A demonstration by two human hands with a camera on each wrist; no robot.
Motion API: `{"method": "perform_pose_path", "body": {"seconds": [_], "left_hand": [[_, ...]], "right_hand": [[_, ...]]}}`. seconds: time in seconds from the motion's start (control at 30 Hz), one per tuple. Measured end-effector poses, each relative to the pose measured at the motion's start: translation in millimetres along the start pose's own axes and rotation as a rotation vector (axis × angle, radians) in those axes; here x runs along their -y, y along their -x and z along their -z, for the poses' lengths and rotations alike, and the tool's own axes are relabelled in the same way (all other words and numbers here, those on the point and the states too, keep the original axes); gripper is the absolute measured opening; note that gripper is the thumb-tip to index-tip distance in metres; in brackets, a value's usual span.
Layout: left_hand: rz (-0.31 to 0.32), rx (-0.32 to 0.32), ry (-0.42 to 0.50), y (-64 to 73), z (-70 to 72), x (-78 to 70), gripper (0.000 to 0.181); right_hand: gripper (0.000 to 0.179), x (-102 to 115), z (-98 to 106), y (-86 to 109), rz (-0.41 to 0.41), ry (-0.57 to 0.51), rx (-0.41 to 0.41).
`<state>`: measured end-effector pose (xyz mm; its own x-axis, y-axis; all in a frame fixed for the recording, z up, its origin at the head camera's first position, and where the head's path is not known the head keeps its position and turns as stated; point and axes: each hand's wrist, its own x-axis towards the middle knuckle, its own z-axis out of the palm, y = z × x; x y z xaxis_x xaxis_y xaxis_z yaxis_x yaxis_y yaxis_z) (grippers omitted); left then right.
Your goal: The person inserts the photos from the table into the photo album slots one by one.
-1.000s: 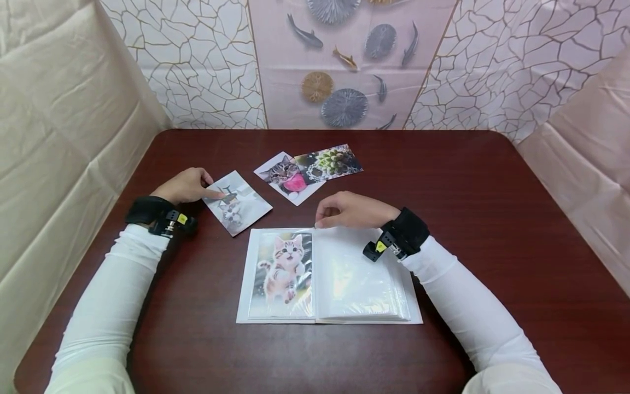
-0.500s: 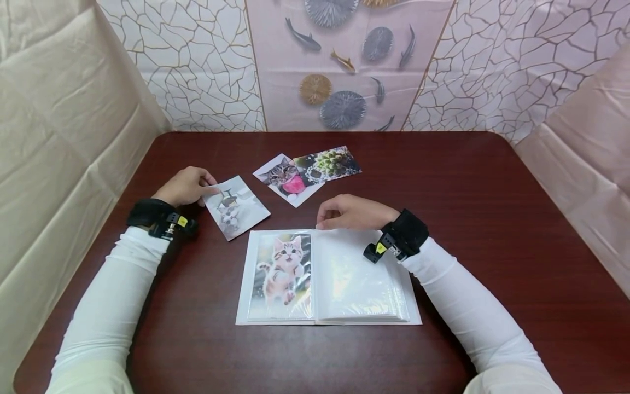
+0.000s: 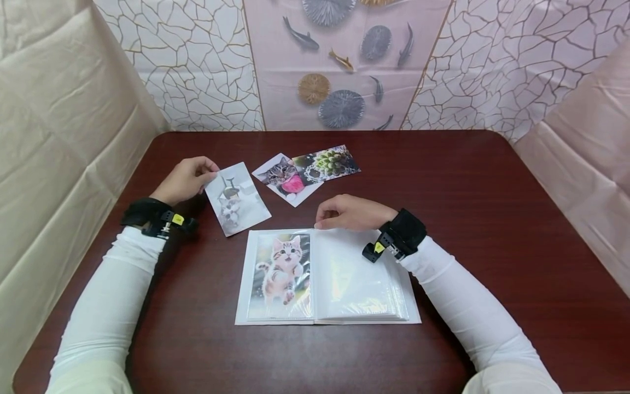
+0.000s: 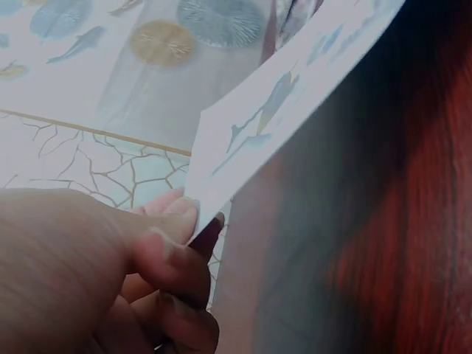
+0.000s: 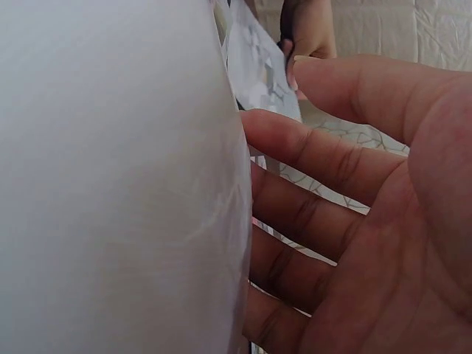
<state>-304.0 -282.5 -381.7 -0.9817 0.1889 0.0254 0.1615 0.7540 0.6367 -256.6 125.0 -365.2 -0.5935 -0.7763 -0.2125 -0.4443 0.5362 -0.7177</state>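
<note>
My left hand (image 3: pixel 184 179) pinches the upper left corner of a pale photo (image 3: pixel 238 200) of a grey-and-white kitten, thumb on its face. In the left wrist view the photo (image 4: pixel 269 118) stands tilted off the dark table. An open white photo album (image 3: pixel 361 279) lies in front, a kitten photo (image 3: pixel 283 273) in its left pocket, the right pocket blank white. My right hand (image 3: pixel 355 212) rests at the album's top edge near the spine. Its fingers (image 5: pixel 317 206) touch the page edge, loosely extended, with the thumb apart from them.
Beyond the album, a photo of a cat with a pink heart (image 3: pixel 285 178) lies partly under a photo of a green succulent (image 3: pixel 328 164). The dark red wooden table (image 3: pixel 467 191) ends at a patterned cloth (image 3: pixel 339 65) behind; plain cloths hang on both sides.
My left hand has moved slightly up and away, raising the pale photo and turning it more upright. My right hand and the album stay in place.
</note>
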Motion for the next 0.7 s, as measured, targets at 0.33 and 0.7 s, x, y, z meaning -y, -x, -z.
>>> {"method": "perform_pose_path", "body": {"seconds": [0.33,0.7], "left_hand": [[-0.018,-0.045,0.016,0.9,0.5,-7.2,0.017],[-0.059,-0.045,0.060,0.0,-7.6,-21.2,0.018]], "right_hand": [[0.019,-1,-1,-1.6,-0.015,0.021,-0.012],[0.019,-3,-2,-1.5,-0.006,0.005,-0.018]]}}
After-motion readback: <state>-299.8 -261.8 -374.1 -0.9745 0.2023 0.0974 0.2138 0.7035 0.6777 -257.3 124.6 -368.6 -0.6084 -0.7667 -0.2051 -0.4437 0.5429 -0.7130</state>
